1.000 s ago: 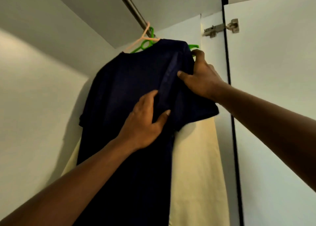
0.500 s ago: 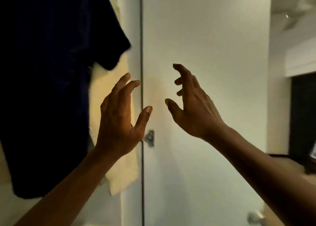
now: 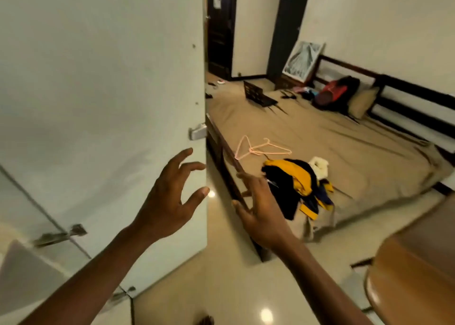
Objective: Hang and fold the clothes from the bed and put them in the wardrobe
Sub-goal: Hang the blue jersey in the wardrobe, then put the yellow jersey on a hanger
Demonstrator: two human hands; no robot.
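**Empty hands, clothes on the bed corner**

Both hands are up in the air and hold nothing. The left hand (image 3: 170, 201) has its fingers spread and a little bent, in front of the edge of the tall white wardrobe door (image 3: 98, 103), just below the small silver handle (image 3: 197, 132). The right hand (image 3: 261, 209) is spread wide too. It is blurry, and it covers part of the dark wooden rail (image 3: 216, 137) of the big bed with the tan sheet (image 3: 344, 140).

The heap of dark blue and yellow clothes (image 3: 295, 187) lies at the near corner of the bed, close to that rail. The heap is longer than it is wide, and its long way runs beside the rail toward the near corner. I cannot tell how many clothes are in it — they are all bunched up. A small white cloth (image 3: 319, 164) touches its far side.

Two thin pink hangers (image 3: 258, 148) lie flat and crossed on the sheet, just past the heap, one end at the rail edge.

Near the far edge sit an open black laptop (image 3: 257, 95), a red and black bag (image 3: 334, 93) and a tan pillow (image 3: 363, 102). Small things beside the bag are too tiny to make out. A round brown wooden thing (image 3: 406, 275) is cut off at the bottom right.
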